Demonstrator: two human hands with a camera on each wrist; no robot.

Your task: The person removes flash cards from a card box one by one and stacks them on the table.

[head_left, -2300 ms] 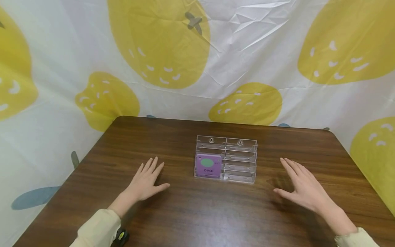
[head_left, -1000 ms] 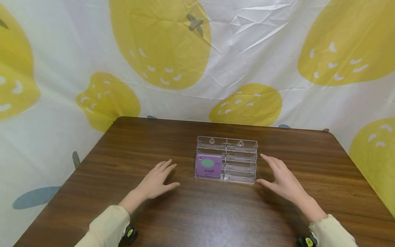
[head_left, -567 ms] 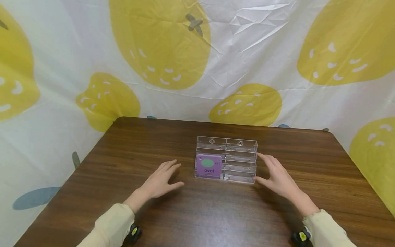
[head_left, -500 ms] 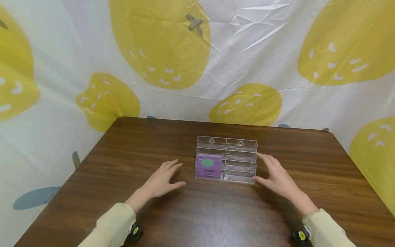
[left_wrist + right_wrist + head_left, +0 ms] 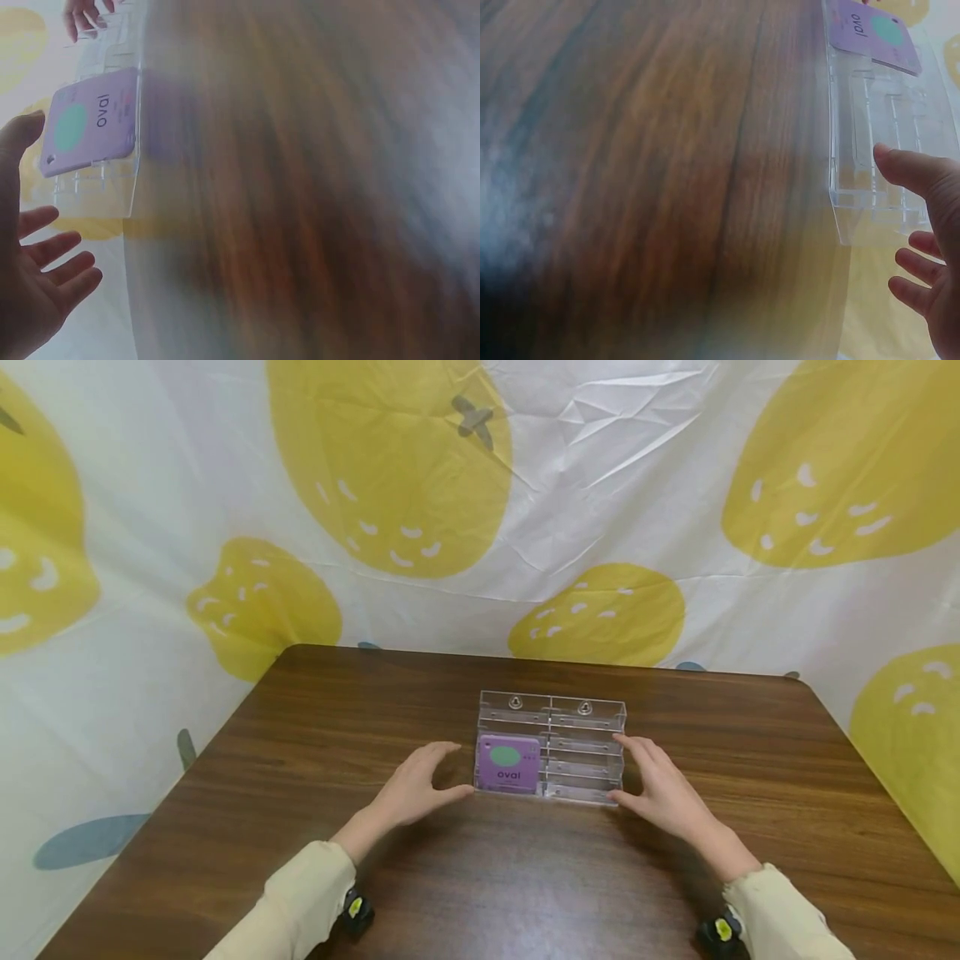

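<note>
A clear plastic card rack [image 5: 584, 770] with two columns of tiered slots stands on the table. In its lower left slot sits a purple card [image 5: 508, 765] printed "oval" under a green oval, with a hole in one corner. My left hand [image 5: 408, 789] is just off the rack's left side, thumb and fingers spread apart, holding nothing. On the opposite side my right hand [image 5: 667, 789] has its fingertips and thumb right at the rack's right edge. The right wrist view shows that thumb [image 5: 904, 166] overlapping the rack's end, the other fingers apart and relaxed.
The rack stands on a dark wood-grain table [image 5: 525, 877] with rounded far corners. A white curtain [image 5: 420, 602] with yellow fruit prints hangs behind and along both sides. A black wrist camera [image 5: 356, 912] sits under the left sleeve, another [image 5: 720, 933] under the right.
Both hands have moved inward from wide apart to the two sides of the rack, the right arriving first and the left now close. The rack and card have stayed put.
</note>
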